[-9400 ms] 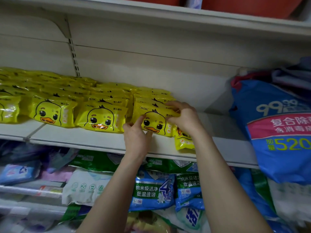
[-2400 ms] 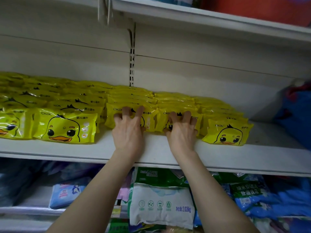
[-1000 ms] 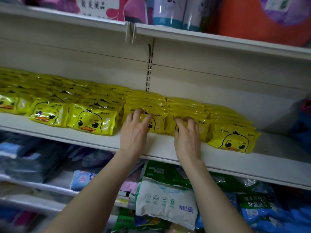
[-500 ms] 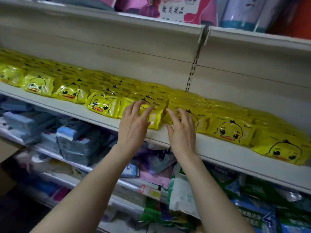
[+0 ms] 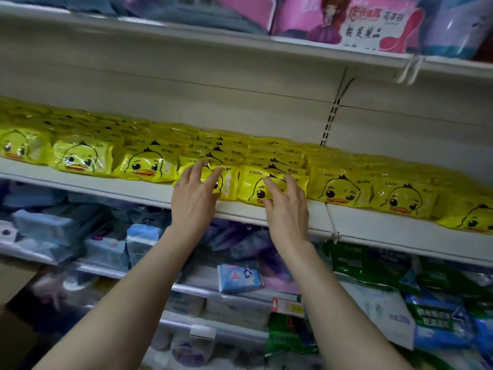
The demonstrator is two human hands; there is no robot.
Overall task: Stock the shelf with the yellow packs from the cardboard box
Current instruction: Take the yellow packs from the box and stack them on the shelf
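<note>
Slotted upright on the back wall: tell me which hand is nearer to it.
Right. The right hand is below and slightly left of the slotted upright, fingers spread at a front yellow pack. The left hand is further left along the same row.

A dim, flat indoor light is spread over the shelf [image 5: 88, 184]; its source cannot be told. The packs [image 5: 145, 166] are caught brightest, with small white glints thrown off their plastic wrap. The goods [image 5: 66, 231] on the lower tiers are left in bluish shadow and are softened by blur, most heavily at the lower left. The left hand [image 5: 193, 201] and right hand [image 5: 286, 212] are evenly lit, their outlines slightly smeared. Shelf edges are bowed and tilted by the wide lens, more so toward the borders. Print on the pink pack [image 5: 373, 25] overhead is rendered soft but partly readable.
</note>
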